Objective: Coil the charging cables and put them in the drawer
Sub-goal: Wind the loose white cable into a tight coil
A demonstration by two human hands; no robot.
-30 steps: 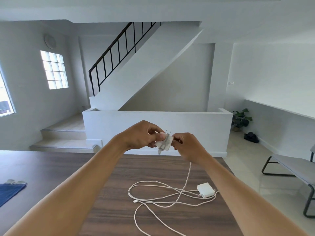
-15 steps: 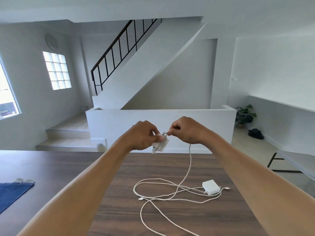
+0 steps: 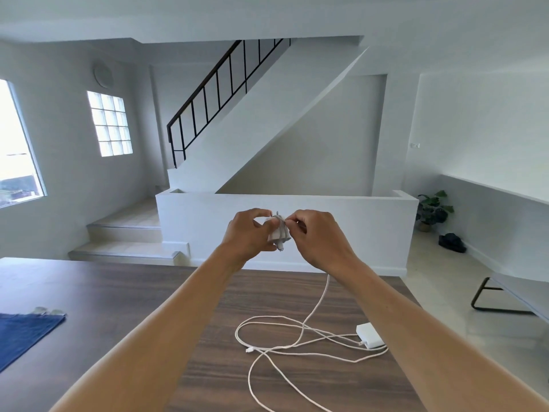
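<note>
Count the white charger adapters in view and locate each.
2. One adapter sits in the left hand, the right hand pinching its cable; the second adapter lies on the table among loose cable. Others may be hidden.

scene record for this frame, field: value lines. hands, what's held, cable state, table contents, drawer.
left hand: grips a small white adapter, raised above the table
right hand: pinches the cable at the adapter's top
cable: partly wrapped round the adapter; the rest hangs to the table and lies in loose loops
second adapter: white, on the table, right of the loops
blue cloth: on the table, far left
drawer: not in view
task state: coiling unfinished
</note>
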